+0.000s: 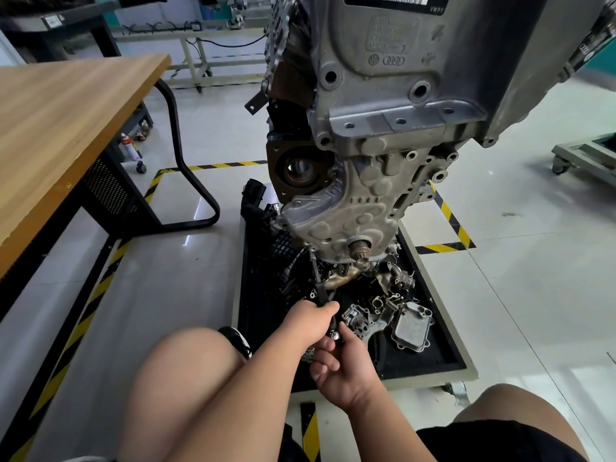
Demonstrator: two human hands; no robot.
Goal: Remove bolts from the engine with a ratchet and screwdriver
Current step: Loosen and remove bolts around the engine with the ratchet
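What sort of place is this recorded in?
Most likely an automotive workshop or training bay: a bare engine hangs over a wheeled cart, removed engine parts lie on the cart, and yellow-black hazard tape marks the floor around it.

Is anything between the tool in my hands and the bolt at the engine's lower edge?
Nothing visible. The tool runs clear from the left hand up to the engine at its lower edge; black hoses lie beside it, not across.
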